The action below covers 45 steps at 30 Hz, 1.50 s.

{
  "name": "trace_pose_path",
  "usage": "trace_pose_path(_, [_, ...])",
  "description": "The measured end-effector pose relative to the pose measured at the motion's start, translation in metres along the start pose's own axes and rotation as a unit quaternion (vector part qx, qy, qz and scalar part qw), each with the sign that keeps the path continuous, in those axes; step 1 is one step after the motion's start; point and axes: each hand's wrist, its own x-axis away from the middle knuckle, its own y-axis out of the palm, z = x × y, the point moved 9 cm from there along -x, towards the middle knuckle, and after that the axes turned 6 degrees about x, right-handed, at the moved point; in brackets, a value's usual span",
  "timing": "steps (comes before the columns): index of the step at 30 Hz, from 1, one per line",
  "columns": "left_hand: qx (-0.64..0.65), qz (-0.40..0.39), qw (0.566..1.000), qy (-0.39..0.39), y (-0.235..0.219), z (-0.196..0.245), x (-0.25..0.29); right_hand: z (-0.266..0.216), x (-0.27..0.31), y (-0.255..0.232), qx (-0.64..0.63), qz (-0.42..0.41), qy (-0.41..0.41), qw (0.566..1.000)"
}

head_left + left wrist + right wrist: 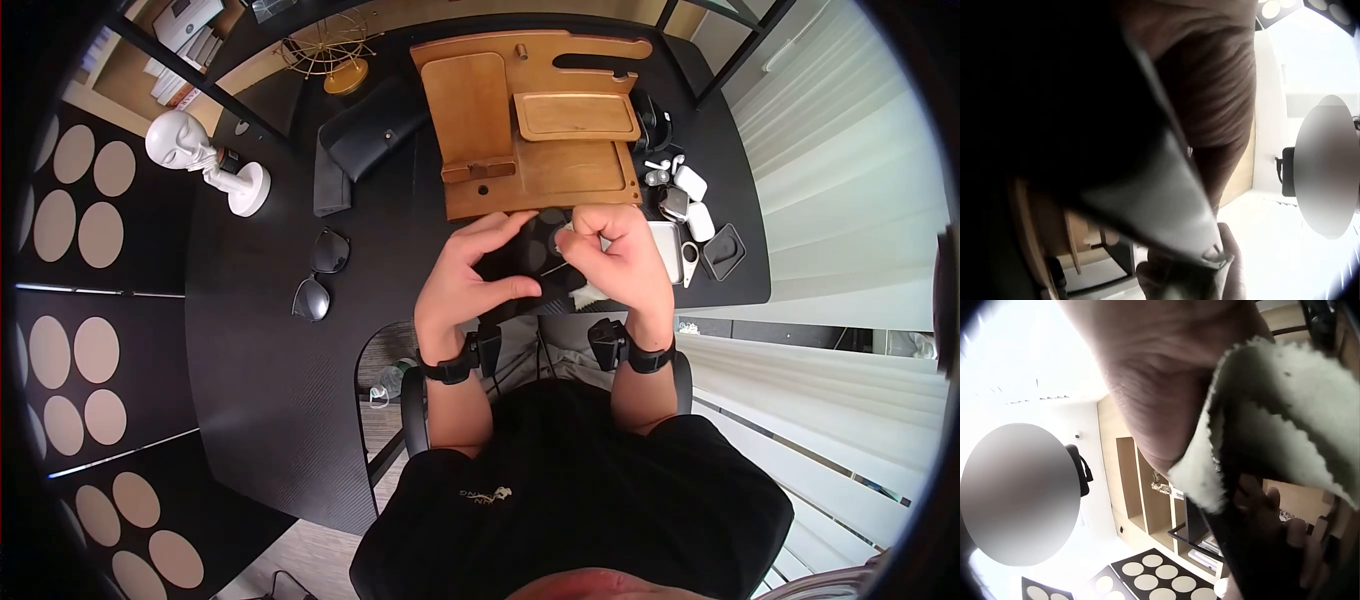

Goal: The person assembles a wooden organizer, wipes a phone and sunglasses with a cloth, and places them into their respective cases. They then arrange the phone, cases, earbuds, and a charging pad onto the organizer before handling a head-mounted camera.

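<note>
While holding a dark glossy flat thing (520, 250) in the left hand (450, 285), at the middle of the head view, pinches with the right hand (625, 262) a pale cloth (588, 295). Has the left fingers bent toward the upper side of the dark glossy flat thing and the left thumb stretched along the lower side, with a wide space between them. Has the right fingers curled, more closed than the left ones, close above the right part of the same thing. Lets the cloth, with zigzag edge, hang out below the right hand, folded and loose. Cannot tell exactly where the right fingertips press, because of the hand covering them.

Sits just in front of the black desk (260, 390), near a wooden stand (470, 105) at upper centre of the frame. Has, to the right of the hands, a white tray (665, 240), white cases (699, 222) and a small black tray (723, 252). Shows, to the left, sunglasses (312, 298), with a white head figure (178, 142) farther at upper left, and a black case (375, 130) beside the stand.
</note>
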Motion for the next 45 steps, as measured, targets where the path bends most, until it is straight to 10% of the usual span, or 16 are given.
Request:
trace_pose_path(15, [0.209, 0.205, 0.956, 0.008, 0.011, -0.027, -0.005, -0.010, 0.003, -0.021, -0.020, 0.217, -0.058, 0.974])
trace_pose_path(27, [0.352, 0.437, 0.828, -0.017, -0.025, -0.048, 0.021, -0.015, -0.001, 0.049, 0.127, -0.064, -0.095, 0.985])
trace_pose_path(39, [0.510, 0.237, 0.826, -0.027, 0.018, -0.034, -0.003, -0.009, -0.005, 0.047, 0.125, -0.026, -0.077, 0.989])
trace_pose_path(45, [0.563, 0.283, 0.776, 0.023, 0.010, -0.026, -0.005, 0.009, -0.009, 0.027, 0.114, 0.028, -0.018, 0.993])
